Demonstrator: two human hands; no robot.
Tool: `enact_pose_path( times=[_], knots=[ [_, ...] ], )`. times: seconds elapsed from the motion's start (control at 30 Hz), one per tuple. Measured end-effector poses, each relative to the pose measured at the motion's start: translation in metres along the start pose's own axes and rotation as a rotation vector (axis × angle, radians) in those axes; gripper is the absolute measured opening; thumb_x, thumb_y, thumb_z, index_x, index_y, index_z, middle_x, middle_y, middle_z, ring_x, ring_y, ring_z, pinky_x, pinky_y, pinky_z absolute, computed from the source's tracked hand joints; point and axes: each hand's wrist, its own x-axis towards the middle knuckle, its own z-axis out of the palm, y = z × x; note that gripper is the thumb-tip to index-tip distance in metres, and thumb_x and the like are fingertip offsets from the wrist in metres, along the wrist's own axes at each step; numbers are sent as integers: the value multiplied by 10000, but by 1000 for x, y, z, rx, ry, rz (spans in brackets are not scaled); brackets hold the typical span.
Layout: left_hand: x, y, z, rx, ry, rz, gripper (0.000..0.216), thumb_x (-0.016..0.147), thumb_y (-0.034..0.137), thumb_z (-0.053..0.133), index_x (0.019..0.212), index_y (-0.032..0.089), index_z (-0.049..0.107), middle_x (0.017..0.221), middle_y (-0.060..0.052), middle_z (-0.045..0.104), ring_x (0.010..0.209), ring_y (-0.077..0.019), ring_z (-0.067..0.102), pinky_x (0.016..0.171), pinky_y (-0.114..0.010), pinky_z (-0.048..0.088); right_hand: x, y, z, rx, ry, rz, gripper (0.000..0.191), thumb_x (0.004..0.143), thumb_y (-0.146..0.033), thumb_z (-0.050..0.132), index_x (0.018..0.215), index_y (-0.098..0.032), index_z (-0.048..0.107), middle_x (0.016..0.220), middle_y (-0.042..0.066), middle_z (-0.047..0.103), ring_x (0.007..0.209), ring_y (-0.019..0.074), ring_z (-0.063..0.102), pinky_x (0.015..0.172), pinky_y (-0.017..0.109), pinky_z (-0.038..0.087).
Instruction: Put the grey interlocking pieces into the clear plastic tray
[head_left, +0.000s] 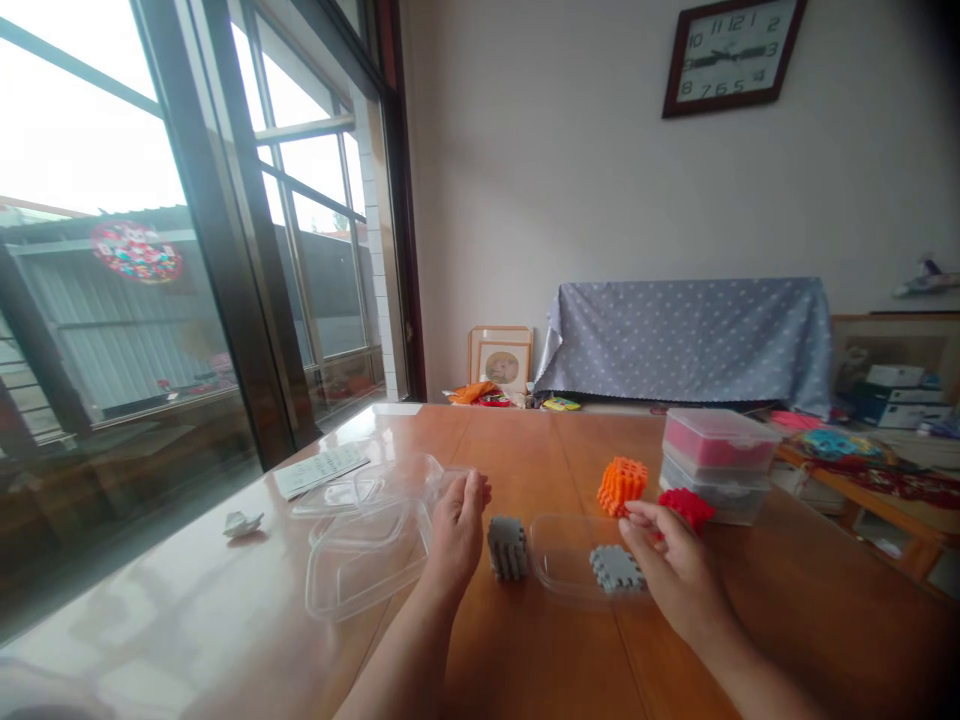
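Head view shows the left hand [459, 520], fingers curled close together, near the upright grey stack [508, 548]; the right hand [670, 555] has thumb and forefinger nearly meeting before the orange stack [621, 485]. Whether either grips anything, I cannot tell. Grey notched pieces [616, 568] lie in the clear tray [553, 560] between them.

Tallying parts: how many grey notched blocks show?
2: one grey block stands left of the clear tray; another grey block lies in it by the right hand. More may be hidden.
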Motion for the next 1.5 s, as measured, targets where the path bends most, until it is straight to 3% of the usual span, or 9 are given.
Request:
enact_pose_path(
  times=[0.23, 0.37, 0.63, 0.83, 0.97, 1.1, 1.27, 1.43, 1.5],
  knots=[
    [-10, 4, 4, -200, -59, -294, 772, 911, 793, 456, 1285, 148, 658, 1329, -211, 679, 1246, -331, 637, 1086, -472, 456, 3, -57, 8, -131, -274, -178, 359, 935, -521, 601, 1182, -271, 674, 1261, 85, 684, 1225, 291, 590, 1068, 471, 463],
    [-13, 2, 6, -226, -67, -354, 802, 917, 802, 428, 1383, 169, 590, 1478, -196, 582, 1390, -312, 533, 1180, -452, 366, 13, -90, 24, -196, -480, -234, 390, 912, -459, 631, 1247, -264, 666, 1321, 84, 662, 1262, 286, 569, 1109, 464, 429],
    [-7, -12, 7, -258, -63, -426, 829, 881, 853, 412, 1301, 165, 608, 1401, -188, 629, 1262, -297, 621, 1086, -420, 463, 36, -118, 62, -306, -758, -240, 586, 801, -510, 733, 1310, -229, 667, 1454, 118, 582, 1352, 329, 497, 1133, 468, 384],
    [-6, -14, 7, -270, -75, -421, 858, 868, 864, 414, 1276, 136, 613, 1314, -195, 670, 1200, -301, 641, 1024, -407, 486, 45, -123, 73, -345, -839, -280, 396, 743, -455, 772, 1095, -275, 745, 1305, 78, 673, 1246, 339, 561, 1064, 444, 410],
    [-6, -10, 8, -244, -74, -431, 865, 870, 862, 410, 1284, 131, 616, 1310, -198, 672, 1195, -315, 636, 1018, -414, 478, 45, -122, 72, -308, -814, -316, 365, 746, -412, 771, 1085, -280, 743, 1225, 56, 690, 1179, 306, 595, 1033, 404, 427],
    [-8, -7, 10, -250, -55, -448, 848, 882, 844, 415, 1298, 132, 612, 1330, -205, 664, 1199, -320, 639, 1038, -427, 466, 50, -113, 56, -199, -726, -278, 400, 791, -406, 743, 1163, -260, 725, 1196, 62, 664, 1128, 258, 615, 1000, 368, 460],
    [-7, -4, 11, -191, -36, -442, 835, 878, 854, 399, 1264, 151, 631, 1335, -197, 666, 1205, -323, 643, 1027, -431, 477, 59, -91, 26, -156, -738, -137, 451, 780, -407, 752, 1199, -245, 717, 1075, 50, 653, 932, 214, 647, 871, 336, 519],
    [-7, -3, 11, -175, -33, -443, 830, 879, 851, 401, 1258, 152, 639, 1346, -203, 663, 1195, -327, 651, 1020, -438, 481, 53, -72, 11, -191, -864, -95, 370, 712, -340, 776, 1072, -254, 760, 931, 12, 655, 787, 180, 635, 715, 278, 506],
    [-8, -4, 10, -160, -33, -417, 840, 874, 853, 410, 1249, 141, 647, 1323, -211, 676, 1180, -334, 658, 1006, -446, 489, 48, -68, 12, -195, -806, -84, 299, 646, -305, 806, 936, -246, 775, 842, -10, 655, 716, 159, 617, 660, 254, 483]
  ],
)
